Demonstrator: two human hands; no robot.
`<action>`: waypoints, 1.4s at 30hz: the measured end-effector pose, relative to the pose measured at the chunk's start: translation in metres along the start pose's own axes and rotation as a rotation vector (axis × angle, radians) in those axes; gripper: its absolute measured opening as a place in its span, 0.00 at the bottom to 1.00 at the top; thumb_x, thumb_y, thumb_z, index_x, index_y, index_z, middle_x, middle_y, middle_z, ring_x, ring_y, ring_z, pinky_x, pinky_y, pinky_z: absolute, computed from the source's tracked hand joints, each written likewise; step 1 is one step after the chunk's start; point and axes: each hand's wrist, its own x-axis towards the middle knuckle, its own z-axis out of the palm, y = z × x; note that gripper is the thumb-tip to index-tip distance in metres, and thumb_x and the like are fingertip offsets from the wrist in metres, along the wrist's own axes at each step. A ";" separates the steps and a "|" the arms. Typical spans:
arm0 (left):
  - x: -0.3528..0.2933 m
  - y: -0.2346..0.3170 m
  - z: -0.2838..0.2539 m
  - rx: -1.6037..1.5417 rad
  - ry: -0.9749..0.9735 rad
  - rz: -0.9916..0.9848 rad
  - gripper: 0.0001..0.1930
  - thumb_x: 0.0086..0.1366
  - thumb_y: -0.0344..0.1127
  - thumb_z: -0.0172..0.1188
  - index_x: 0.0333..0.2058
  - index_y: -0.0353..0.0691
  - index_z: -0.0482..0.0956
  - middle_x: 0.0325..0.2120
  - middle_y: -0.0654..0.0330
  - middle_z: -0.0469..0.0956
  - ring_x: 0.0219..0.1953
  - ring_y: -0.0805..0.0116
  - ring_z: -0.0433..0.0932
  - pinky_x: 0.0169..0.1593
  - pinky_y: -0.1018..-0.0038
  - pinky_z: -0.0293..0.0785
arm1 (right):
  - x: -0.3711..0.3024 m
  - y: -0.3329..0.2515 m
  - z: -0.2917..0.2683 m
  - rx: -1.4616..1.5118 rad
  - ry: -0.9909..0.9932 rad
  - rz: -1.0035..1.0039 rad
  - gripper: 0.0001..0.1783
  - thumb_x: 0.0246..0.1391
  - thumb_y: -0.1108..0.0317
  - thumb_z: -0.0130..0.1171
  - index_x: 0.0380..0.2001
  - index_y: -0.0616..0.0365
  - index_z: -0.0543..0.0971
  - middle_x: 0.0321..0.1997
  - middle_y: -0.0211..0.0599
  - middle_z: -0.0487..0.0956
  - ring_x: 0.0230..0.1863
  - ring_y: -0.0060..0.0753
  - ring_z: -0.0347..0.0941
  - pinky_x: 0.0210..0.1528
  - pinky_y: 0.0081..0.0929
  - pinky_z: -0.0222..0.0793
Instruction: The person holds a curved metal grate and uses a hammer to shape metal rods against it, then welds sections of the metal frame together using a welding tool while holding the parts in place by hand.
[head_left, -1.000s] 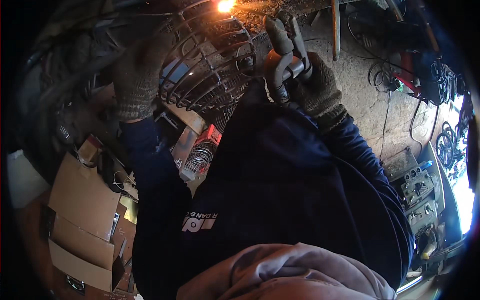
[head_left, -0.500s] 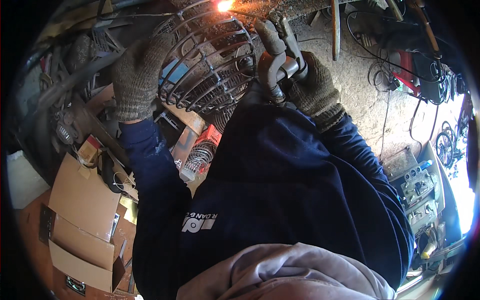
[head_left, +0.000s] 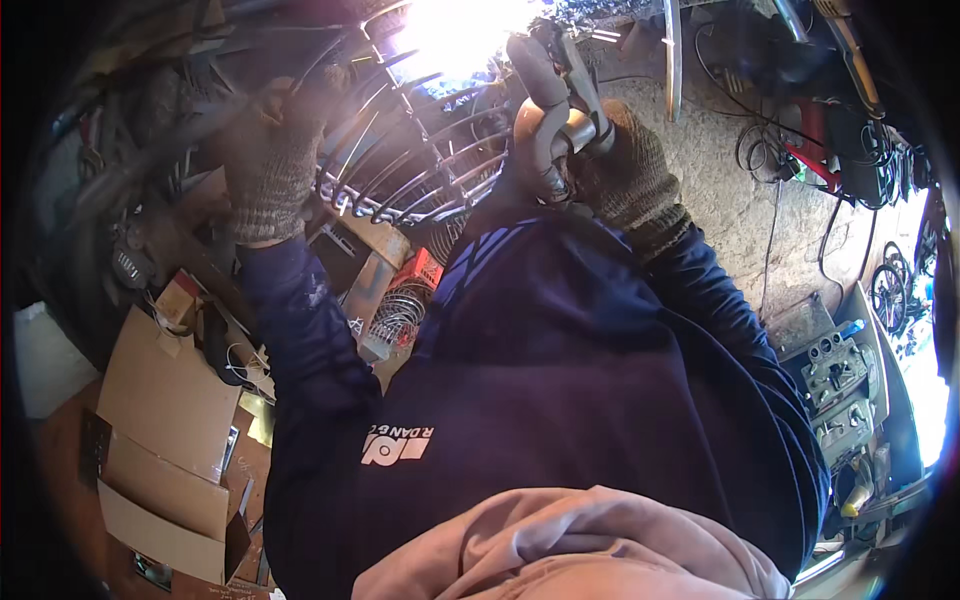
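Note:
A rounded cage of bent metal rods [head_left: 425,150] lies in front of me. A white welding glare [head_left: 465,40] hides its far part. My left hand [head_left: 270,165], in a grey knitted glove, is at the cage's left edge with its fingers closed against the rods, partly lost in shadow and haze. My right hand [head_left: 632,165], in a matching glove, is right of the cage. It is closed on the handle of a thick clamp-like metal tool [head_left: 545,130], which covers most of its fingers. The tool's far end points toward the glare.
Metal scraps and wire coils [head_left: 400,315] lie below the cage, near a red box [head_left: 425,268]. Flattened cardboard [head_left: 170,400] is at lower left. Cables [head_left: 770,150] and a red machine [head_left: 815,150] stand at right, with a grey control panel [head_left: 840,375] lower down.
The small orange glow at the cage's far part has become a large white glare with sparks. The surroundings of the left hand look darker and hazier. Both hands stay nearly in place.

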 end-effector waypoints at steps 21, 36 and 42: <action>0.003 0.032 -0.009 -0.436 -0.008 -0.258 0.20 0.64 0.52 0.61 0.39 0.39 0.85 0.27 0.60 0.80 0.29 0.72 0.75 0.36 0.72 0.71 | -0.014 -0.003 0.001 0.074 0.254 0.036 0.29 0.50 0.56 0.69 0.50 0.61 0.71 0.42 0.42 0.79 0.45 0.38 0.78 0.48 0.35 0.73; 0.002 -0.004 0.007 0.261 0.165 0.266 0.20 0.64 0.48 0.64 0.44 0.36 0.79 0.30 0.56 0.82 0.36 0.68 0.81 0.42 0.70 0.75 | -0.008 0.005 -0.002 -0.021 0.126 0.042 0.18 0.57 0.67 0.62 0.50 0.58 0.74 0.43 0.34 0.80 0.47 0.29 0.79 0.46 0.27 0.75; -0.001 0.013 0.003 -0.170 0.095 -0.010 0.19 0.65 0.47 0.63 0.44 0.36 0.79 0.32 0.55 0.82 0.38 0.67 0.81 0.43 0.70 0.75 | -0.016 -0.002 -0.003 0.064 0.208 0.039 0.18 0.57 0.68 0.62 0.50 0.58 0.73 0.43 0.34 0.80 0.47 0.30 0.79 0.46 0.27 0.75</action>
